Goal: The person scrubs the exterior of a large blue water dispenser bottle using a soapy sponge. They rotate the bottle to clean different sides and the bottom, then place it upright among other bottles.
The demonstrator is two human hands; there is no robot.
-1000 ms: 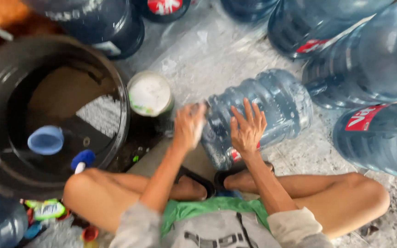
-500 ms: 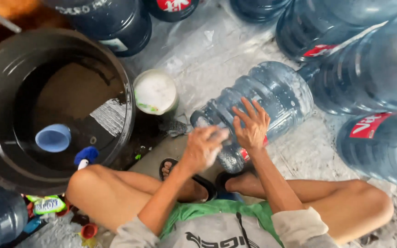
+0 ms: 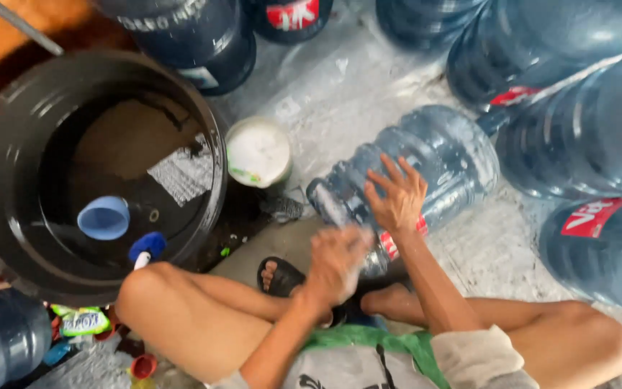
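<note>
Hands (image 3: 396, 198) press a blue water jug (image 3: 433, 162) lying beside a black tub (image 3: 8, 137).

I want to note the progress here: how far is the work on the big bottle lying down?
Done: nothing I can confirm. In hand: the right hand lies flat on the lying bottle, the left hand is blurred near its lower end. Left: I cannot tell; several more bottles stand around, and the black tub holds water with a blue cup.

One head-worn camera looks steeply down, close over the lap.
</note>
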